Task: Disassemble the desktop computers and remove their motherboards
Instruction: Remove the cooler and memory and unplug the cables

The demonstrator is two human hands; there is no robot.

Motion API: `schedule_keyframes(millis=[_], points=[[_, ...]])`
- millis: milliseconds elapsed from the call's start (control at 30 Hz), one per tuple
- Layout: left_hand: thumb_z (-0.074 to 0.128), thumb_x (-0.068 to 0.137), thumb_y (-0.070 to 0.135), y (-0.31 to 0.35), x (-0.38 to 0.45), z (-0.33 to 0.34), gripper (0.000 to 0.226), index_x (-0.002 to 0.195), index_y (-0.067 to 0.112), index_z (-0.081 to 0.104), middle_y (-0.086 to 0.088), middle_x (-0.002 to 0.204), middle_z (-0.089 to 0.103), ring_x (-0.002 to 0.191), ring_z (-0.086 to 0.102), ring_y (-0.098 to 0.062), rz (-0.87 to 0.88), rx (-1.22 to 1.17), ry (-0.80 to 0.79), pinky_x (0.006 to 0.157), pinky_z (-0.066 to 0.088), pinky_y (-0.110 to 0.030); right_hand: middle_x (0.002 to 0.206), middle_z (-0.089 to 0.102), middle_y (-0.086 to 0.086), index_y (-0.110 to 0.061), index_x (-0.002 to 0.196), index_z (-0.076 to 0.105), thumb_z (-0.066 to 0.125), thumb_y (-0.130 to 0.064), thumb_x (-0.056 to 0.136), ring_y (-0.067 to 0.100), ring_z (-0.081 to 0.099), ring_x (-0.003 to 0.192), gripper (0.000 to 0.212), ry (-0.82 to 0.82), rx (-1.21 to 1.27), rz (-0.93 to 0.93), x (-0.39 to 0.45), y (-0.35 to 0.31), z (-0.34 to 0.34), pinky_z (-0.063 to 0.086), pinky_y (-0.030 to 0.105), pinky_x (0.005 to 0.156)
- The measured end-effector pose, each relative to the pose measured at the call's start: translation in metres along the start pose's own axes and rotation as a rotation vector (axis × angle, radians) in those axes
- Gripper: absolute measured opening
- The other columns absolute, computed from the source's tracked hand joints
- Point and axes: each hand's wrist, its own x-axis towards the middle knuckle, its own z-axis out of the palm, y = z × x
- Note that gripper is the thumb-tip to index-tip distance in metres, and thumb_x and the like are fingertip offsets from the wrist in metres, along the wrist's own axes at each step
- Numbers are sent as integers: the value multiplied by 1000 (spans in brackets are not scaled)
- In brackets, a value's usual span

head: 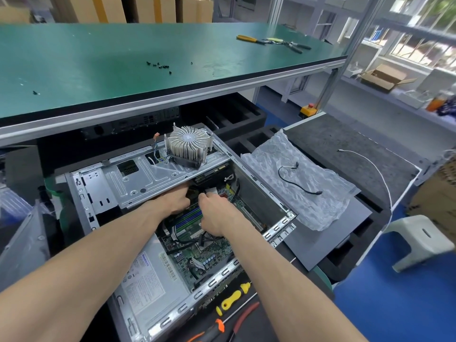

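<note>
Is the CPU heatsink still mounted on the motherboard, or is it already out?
Out. The heatsink sits on top of the metal drive bracket, apart from the motherboard, whose socket area lies bare inside the case.

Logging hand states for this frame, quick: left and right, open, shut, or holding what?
Left hand: inside the computer case, fingers hidden under the drive bracket; cannot tell.
Right hand: fingers curled over the motherboard; grip hidden, cannot tell.

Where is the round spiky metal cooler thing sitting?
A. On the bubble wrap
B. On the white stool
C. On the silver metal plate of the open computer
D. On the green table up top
C: the heatsink cooler rests on the silver metal plate at the far side of the open computer case, not on the green table, bubble wrap or stool.
</note>
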Motion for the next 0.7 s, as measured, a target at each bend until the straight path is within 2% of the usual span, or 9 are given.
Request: schedule_keyframes(millis=[133,167,233,333,367,433,500,633,700], points=[[53,90,4,3,-1,1,17,91,8,36,-5,80,42,71,44,-20,-1,-12,-59,52,29,-20,117,53,18,-2,117,47,55,-4,90,41,59,103,29,40,4,9,0,0,1,46,43,70],[54,89,4,3,0,2,20,91,8,35,-4,79,40,73,48,-23,1,-8,-42,52,29,-20,117,53,18,-3,118,47,55,-4,90,41,59,103,29,45,5,10,0,0,1,45,43,69],[57,86,5,3,1,1,23,89,9,35,-3,74,37,76,52,-27,-6,12,23,61,34,-23,117,53,17,-3,118,47,55,-5,90,40,59,102,30,49,1,8,0,1,2,44,42,68],[56,85,7,3,2,-2,13,81,7,44,-6,69,41,70,48,-25,-23,-21,15,68,43,-31,118,53,17,-3,119,47,55,-5,90,40,59,101,30,43,-4,10,0,1,1,43,42,67],[56,86,7,2,3,-3,7,86,5,49,-10,75,47,77,53,-29,-24,-38,7,74,46,-34,118,53,17,-3,120,47,56,-6,91,39,59,100,31,40,-6,9,0,1,1,43,42,67],[55,90,8,-1,4,-2,17,105,0,55,-19,96,55,95,58,-35,-38,-73,-23,87,48,-37,118,53,17,-3,120,47,56,-6,91,39,59,100,31,36,-5,7,0,0,1,44,42,67],[54,93,10,-5,4,0,21,111,0,56,-22,107,58,100,58,-35,-47,-88,-37,91,49,-39,117,53,17,-3,119,47,55,-5,90,39,60,100,30,36,-1,7,0,-1,1,44,42,67],[54,90,6,-2,-3,-4,6,94,7,50,-13,90,53,91,60,-33,-21,-28,-31,74,45,-31,117,53,16,-4,118,47,55,-5,90,39,58,101,29,25,10,15,-1,-1,-1,42,41,67],[53,90,4,0,-5,-2,11,89,9,43,-10,85,46,84,56,-30,-23,-19,-25,67,36,-24,117,53,16,-5,117,47,55,-6,90,39,58,100,28,21,11,22,-2,-1,-1,40,41,67]])
